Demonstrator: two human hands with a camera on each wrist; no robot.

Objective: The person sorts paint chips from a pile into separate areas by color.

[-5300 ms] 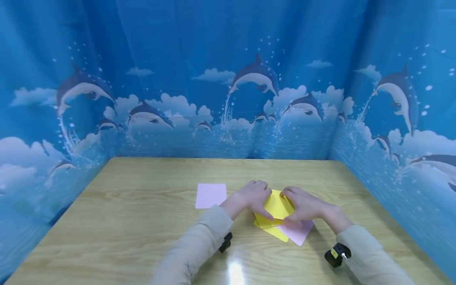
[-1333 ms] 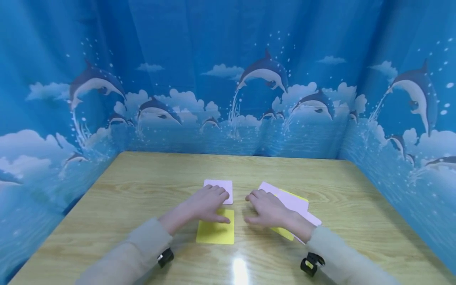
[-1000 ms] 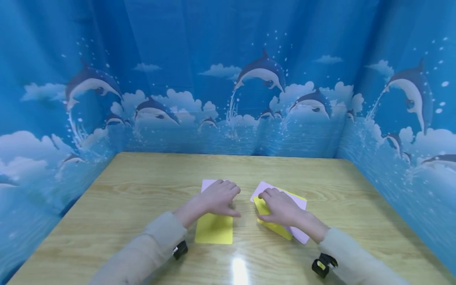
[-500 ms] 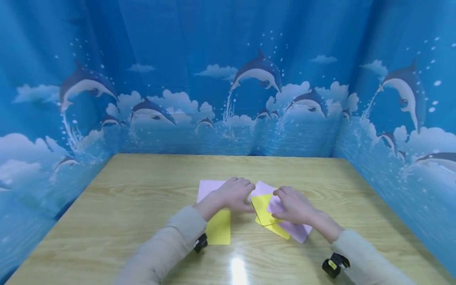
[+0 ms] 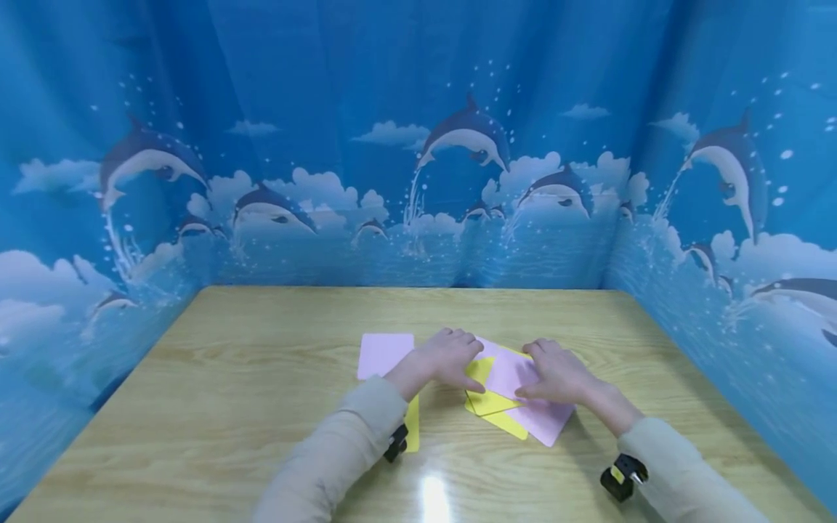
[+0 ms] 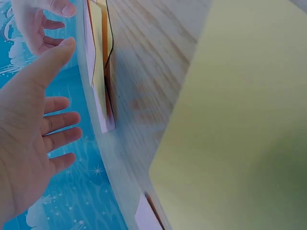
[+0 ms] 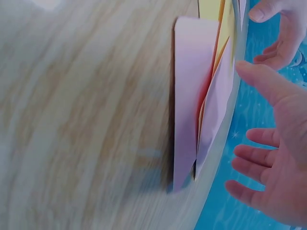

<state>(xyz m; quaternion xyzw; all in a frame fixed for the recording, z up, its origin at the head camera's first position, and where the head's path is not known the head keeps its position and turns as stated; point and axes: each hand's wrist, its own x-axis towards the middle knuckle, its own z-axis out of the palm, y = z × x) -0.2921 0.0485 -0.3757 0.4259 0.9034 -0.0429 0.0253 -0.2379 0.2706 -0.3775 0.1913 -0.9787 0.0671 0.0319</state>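
A loose, fanned pile of square pink and yellow cards lies right of centre on the table, a pink card (image 5: 508,376) uppermost beside a yellow card (image 5: 482,370). My left hand (image 5: 450,359) hovers at the pile's left edge, fingers spread. Across from it, my right hand (image 5: 557,373) is at the right edge with its fingers relaxed. In the wrist views, neither the left palm (image 6: 24,129) nor the right palm (image 7: 288,139) holds anything. The pile's layers (image 7: 194,91) stand slightly apart there. Left of the pile lies a yellow card (image 5: 413,428), partly hidden by my left forearm.
A single pink card (image 5: 384,354) lies behind that yellow card. The wooden table (image 5: 248,392) reaches back to a blue dolphin-print curtain (image 5: 327,145), which also encloses both sides. A black wrist camera (image 5: 623,476) hangs beneath the right sleeve.
A yellow card from the pile now lies in front of the single pink card. My left hand has moved right, from over it to the pile; my right hand has shifted right, exposing the top cards.
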